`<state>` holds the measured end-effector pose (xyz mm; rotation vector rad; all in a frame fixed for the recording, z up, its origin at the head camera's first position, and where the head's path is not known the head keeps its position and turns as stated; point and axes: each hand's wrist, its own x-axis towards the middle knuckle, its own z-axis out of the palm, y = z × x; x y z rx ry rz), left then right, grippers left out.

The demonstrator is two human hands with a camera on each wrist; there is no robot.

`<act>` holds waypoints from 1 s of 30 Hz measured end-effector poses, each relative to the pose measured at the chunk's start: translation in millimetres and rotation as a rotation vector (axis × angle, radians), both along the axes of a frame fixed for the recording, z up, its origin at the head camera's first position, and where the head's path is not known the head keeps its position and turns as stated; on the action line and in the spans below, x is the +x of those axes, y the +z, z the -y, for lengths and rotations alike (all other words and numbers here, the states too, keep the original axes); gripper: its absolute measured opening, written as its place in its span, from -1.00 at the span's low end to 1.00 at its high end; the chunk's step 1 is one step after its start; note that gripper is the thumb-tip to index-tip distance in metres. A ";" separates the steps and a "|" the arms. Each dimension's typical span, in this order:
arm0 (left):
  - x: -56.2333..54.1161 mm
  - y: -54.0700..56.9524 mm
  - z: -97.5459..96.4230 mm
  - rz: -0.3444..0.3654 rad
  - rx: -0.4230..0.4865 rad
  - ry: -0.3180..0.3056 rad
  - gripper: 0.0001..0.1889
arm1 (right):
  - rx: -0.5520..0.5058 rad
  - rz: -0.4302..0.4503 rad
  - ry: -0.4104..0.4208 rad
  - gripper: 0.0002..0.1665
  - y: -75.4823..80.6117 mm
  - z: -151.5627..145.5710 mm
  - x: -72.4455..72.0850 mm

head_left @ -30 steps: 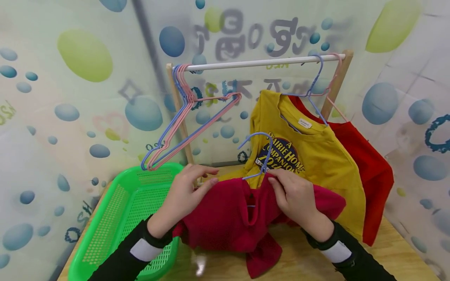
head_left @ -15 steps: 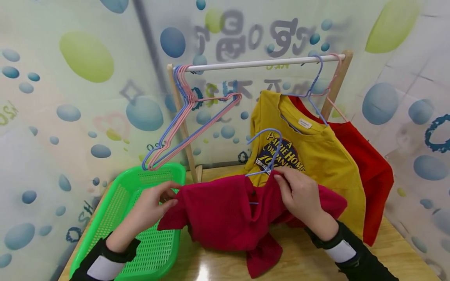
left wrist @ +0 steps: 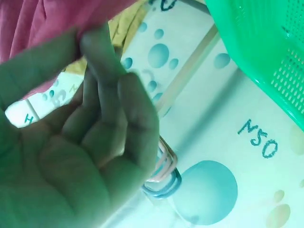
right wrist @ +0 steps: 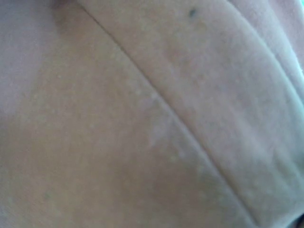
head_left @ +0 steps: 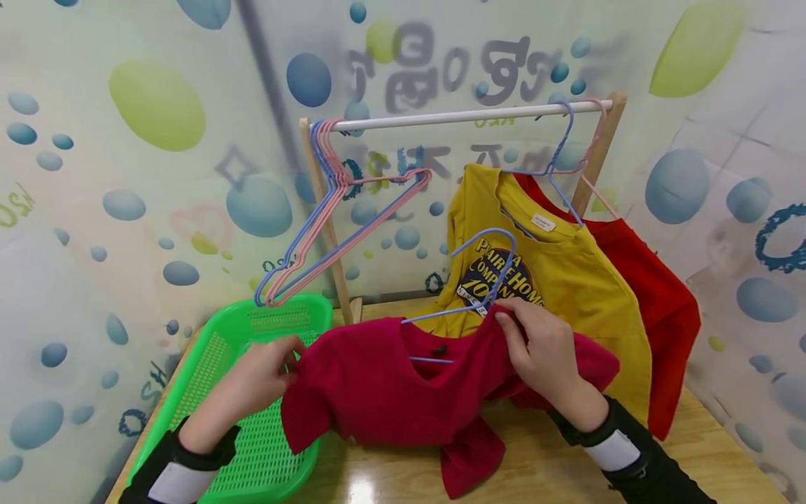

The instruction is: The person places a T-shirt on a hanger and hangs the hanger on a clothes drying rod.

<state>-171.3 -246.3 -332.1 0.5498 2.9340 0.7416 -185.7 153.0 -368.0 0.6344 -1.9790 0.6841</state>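
Observation:
A dark pink shirt [head_left: 390, 392] hangs between my two hands over the table. Inside its neckline runs a blue clothes hanger [head_left: 441, 313], whose hook stands up out of the collar. With thumb and fingers my left hand [head_left: 248, 378] pinches the shirt's left shoulder; the left wrist view shows the fingertips meeting on the pink cloth [left wrist: 52, 21]. My right hand [head_left: 544, 350] grips the collar on the right, just below the hook. The right wrist view is filled by blurred skin, so the fingers' work is hidden there.
Behind stands a clothes rack with a white rail [head_left: 453, 117]. Pink and blue hangers [head_left: 334, 189] bunch at its left. A yellow shirt [head_left: 567, 280] and a red shirt [head_left: 655, 301] hang at its right. A green basket [head_left: 220, 343] sits left on the wooden table [head_left: 541, 469].
My left hand has moved left off the collar area and taken the shirt's left shoulder, pulling it out. The neckline has widened over the hanger, and the hook has shifted right.

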 end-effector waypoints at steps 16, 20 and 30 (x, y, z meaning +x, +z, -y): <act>10.2 17.2 -73.8 -0.548 0.047 -0.333 -0.56 | 0.039 -0.015 0.070 -0.36 2.3 23.2 -1.2; 7.7 11.1 -84.0 -0.514 0.084 -0.292 -0.79 | 0.054 -0.001 0.085 -0.36 2.2 27.6 -0.7; 3.3 -0.5 -82.2 -0.427 0.255 -0.201 -0.92 | 0.138 0.074 0.114 -0.39 3.2 20.2 -2.0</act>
